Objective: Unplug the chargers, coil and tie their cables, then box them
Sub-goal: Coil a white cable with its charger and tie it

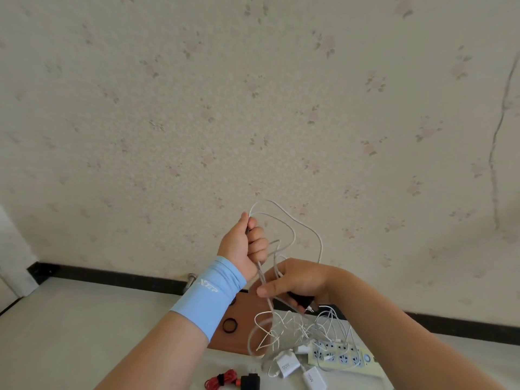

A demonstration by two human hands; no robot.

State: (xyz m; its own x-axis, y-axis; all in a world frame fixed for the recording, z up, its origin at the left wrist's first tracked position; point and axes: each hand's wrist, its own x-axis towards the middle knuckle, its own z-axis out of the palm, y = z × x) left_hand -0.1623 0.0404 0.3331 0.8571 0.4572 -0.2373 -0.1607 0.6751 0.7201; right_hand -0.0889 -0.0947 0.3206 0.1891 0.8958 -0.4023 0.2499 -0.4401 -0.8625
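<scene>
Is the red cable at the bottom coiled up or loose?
Coiled. The red cable lies in a tight bundle with a dark band wrapped across its middle, beside the black charger.

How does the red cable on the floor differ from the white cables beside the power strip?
The red cable is wound into a compact bundle with a dark band across it; the white cables lie loose and tangled. The red cable sits beside a black charger, the white cables by white chargers and the power strip. Both lie on the floor.
</scene>
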